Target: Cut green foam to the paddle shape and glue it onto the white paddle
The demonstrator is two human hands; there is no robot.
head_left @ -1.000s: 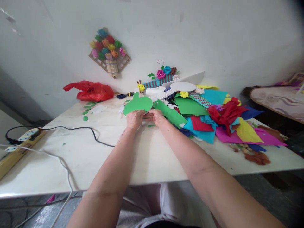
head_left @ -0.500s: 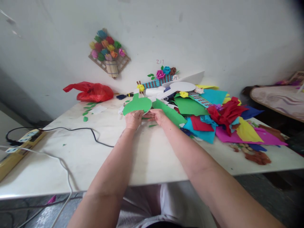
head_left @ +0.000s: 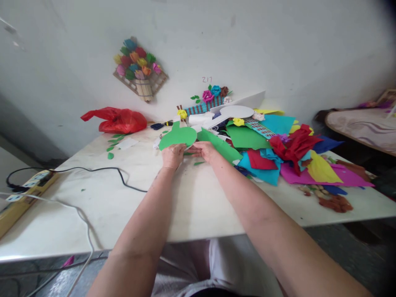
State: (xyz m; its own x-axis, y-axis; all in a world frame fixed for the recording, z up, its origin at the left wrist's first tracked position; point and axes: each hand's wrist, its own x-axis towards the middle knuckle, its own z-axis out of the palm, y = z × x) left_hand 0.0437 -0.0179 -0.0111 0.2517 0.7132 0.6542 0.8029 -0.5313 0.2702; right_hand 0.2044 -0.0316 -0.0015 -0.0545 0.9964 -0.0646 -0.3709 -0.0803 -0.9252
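The green paper cutout (head_left: 178,136) was a flat, rounded shape with a narrow neck sticking up from its top edge. It was held up off the white table, tilted so its face showed toward the camera, with its lower edge pinched at the far middle of the table. A long green paper strip (head_left: 220,145) lay just beside it on the right, slanting away toward the pile of coloured sheets.

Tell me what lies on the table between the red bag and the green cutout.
In the head view, loose green paper leaves and a white scrap lie between the red bag and the green cutout.
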